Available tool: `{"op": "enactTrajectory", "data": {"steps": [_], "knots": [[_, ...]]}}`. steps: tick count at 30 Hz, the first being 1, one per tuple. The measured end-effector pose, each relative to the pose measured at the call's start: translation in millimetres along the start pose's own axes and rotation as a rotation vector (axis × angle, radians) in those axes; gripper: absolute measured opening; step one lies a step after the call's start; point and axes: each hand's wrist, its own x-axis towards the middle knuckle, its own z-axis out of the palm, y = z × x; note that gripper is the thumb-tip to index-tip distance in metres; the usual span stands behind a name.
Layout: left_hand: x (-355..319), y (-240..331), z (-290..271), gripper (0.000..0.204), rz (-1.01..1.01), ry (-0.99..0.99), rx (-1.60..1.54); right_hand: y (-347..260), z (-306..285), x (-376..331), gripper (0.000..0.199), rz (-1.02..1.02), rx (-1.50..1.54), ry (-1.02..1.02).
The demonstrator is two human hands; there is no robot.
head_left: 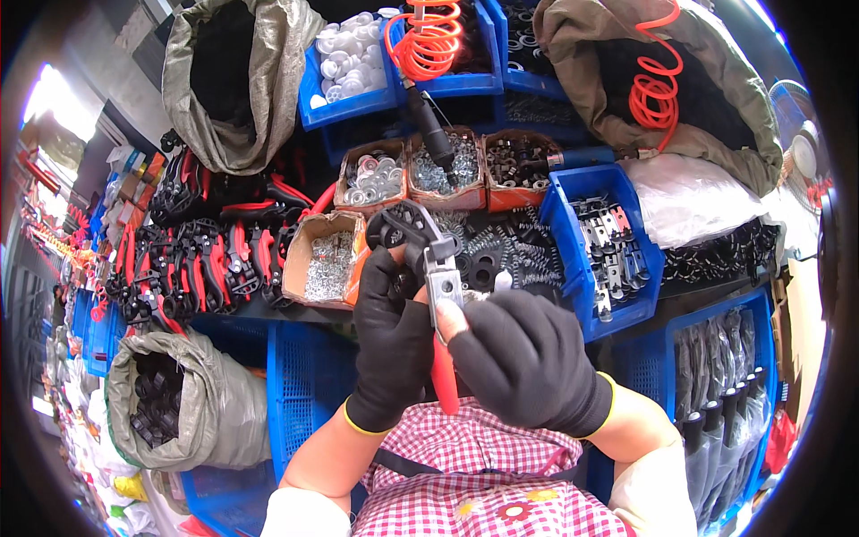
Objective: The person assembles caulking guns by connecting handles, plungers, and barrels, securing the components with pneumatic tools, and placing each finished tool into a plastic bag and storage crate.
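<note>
A plier-like hand tool with a black head, a silver metal plate and a red handle is held up in front of my chest. My left hand, in a black glove with bare fingertips, wraps round its black side. My right hand, gloved the same way, closes on it from the other side, its bare thumb pressing on the metal plate. The red handle points down between the hands. Just beyond the tool lie dark coil springs; the lower part of the tool's black side is hidden by my left hand.
A power screwdriver hangs from a red coiled hose above small boxes of washers and screws. Black-and-red tools pile up at left. A blue bin of metal parts stands at right. Sacks flank the bench.
</note>
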Motion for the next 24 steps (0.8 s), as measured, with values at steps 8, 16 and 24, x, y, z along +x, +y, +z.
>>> {"op": "enactTrajectory", "data": {"steps": [8,16,24], "knots": [[12.3,10.3,-15.6,0.039,-0.169,-0.107,-0.401,22.7,36.3,21.9,0.041,0.258,0.605,-0.07],[34.0,6.6,-49.0,0.021,-0.399,0.008,-0.452,8.2,72.8,12.9,0.033,0.81,1.387,0.045],[33.8,-4.3,-62.4,0.024,-0.314,0.148,-0.375,-22.2,83.1,42.9,0.02,0.308,0.362,-0.103]]}}
